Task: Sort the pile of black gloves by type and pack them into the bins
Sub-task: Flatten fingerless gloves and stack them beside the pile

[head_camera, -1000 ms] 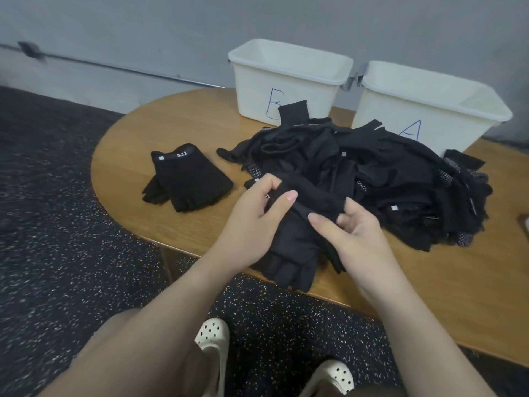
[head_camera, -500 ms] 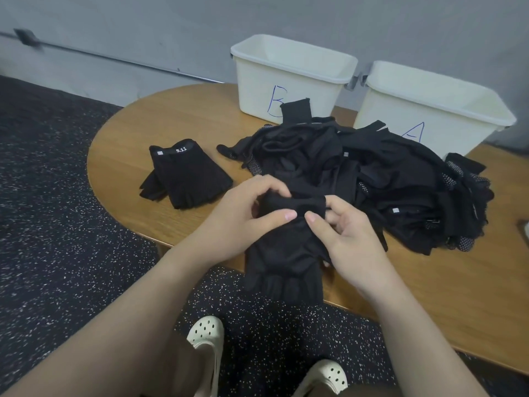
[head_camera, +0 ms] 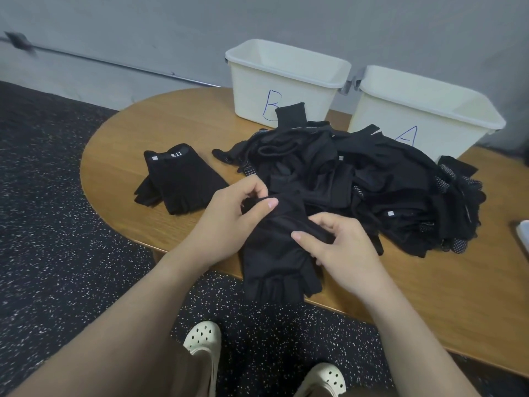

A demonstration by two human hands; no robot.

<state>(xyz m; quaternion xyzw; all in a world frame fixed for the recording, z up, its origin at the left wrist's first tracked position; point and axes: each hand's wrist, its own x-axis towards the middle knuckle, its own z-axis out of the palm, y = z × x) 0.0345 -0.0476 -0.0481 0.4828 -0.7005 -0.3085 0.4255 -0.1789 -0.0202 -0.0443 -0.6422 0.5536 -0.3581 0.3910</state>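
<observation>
Two hands: our left hand (head_camera: 229,222) and right hand (head_camera: 340,253) each pinch the cuff of one fingerless glove (head_camera: 277,253).
Axis: it hangs cuff-up, fingers toward us over the table (head_camera: 120,156) edge.
Pile (head_camera: 357,184): just beyond our hands.
Bins: two, bin B (head_camera: 286,81) and bin A (head_camera: 423,110), behind the pile.
Set aside: one 5.11 glove stack (head_camera: 180,179), nearer our left.

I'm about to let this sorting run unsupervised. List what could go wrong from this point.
1. The held glove hangs over the table edge, gripped by the left hand and right hand; a loose grip might drop it to the floor.
2. The pile covers part of the letters on bin B and bin A, so a mix-up seems possible.
3. All gloves are black, so types could be confused.
</observation>
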